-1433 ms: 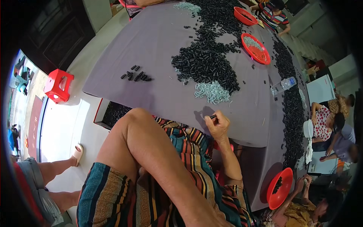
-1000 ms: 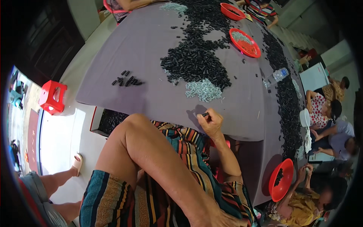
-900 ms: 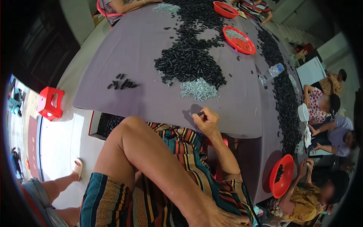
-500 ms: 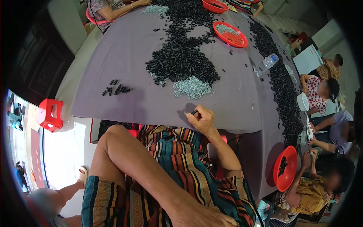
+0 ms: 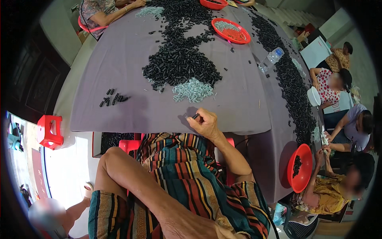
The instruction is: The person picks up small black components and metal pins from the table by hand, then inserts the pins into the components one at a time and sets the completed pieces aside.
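One small black cylindrical plastic piece [image 5: 195,116] pinched in right hand [image 5: 206,124] fingertips, just above near edge of grey-covered tabletop [image 5: 131,59]. Left hand unseen, state unknown. Could slip off edge if loosened.

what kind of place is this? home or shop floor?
Likely a small hand-assembly or sorting workshop, not a factory line. A big table under a grey cloth carries heaps of small black tubular parts and a pale pile, with red trays. Several people sit around it; the right hand pinches one black part.
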Action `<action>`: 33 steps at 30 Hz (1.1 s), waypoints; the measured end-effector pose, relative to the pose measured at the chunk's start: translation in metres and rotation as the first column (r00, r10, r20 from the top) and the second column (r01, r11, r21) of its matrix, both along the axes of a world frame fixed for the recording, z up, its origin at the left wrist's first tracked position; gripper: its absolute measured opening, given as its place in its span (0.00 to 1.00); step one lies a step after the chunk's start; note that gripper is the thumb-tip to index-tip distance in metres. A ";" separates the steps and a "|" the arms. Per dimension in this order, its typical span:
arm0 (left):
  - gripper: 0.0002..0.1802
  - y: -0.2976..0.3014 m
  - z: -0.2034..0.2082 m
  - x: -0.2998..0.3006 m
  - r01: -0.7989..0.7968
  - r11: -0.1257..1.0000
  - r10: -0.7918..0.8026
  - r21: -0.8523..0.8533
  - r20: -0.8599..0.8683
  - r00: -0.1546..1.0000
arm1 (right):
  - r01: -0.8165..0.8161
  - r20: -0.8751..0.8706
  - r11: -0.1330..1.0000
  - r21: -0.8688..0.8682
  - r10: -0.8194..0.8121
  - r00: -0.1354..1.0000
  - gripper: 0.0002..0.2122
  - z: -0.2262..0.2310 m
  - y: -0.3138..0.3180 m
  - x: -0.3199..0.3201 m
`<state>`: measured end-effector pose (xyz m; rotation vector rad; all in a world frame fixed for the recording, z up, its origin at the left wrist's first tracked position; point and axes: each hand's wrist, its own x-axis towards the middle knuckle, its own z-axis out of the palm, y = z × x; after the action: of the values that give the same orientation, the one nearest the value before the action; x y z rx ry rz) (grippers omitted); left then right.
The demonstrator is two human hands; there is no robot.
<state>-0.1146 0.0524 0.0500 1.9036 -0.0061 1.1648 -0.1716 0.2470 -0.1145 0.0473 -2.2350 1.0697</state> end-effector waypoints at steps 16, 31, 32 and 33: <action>0.18 0.019 0.011 0.019 -0.038 0.998 0.043 0.047 -0.099 0.994 | -0.005 -0.003 1.000 -0.014 0.005 1.000 0.17 -0.002 -0.002 -0.002; 0.18 0.026 0.006 -0.041 -0.302 0.952 0.304 -0.040 0.054 0.951 | -0.017 0.021 0.999 -0.029 0.018 1.000 0.18 -0.004 0.000 -0.003; 0.18 0.031 0.005 -0.026 -0.310 0.947 0.297 0.080 0.135 0.945 | -0.008 0.022 0.999 -0.031 0.009 1.000 0.17 -0.004 0.000 -0.004; 0.20 0.030 0.004 -0.012 -0.326 0.927 0.320 0.188 0.063 0.945 | -0.018 0.024 0.999 -0.029 0.018 1.000 0.17 -0.003 -0.001 -0.004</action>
<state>-0.1267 0.0821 0.0541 2.1149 0.1897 1.4597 -0.1755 0.2465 -0.1179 0.0426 -2.2439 1.1174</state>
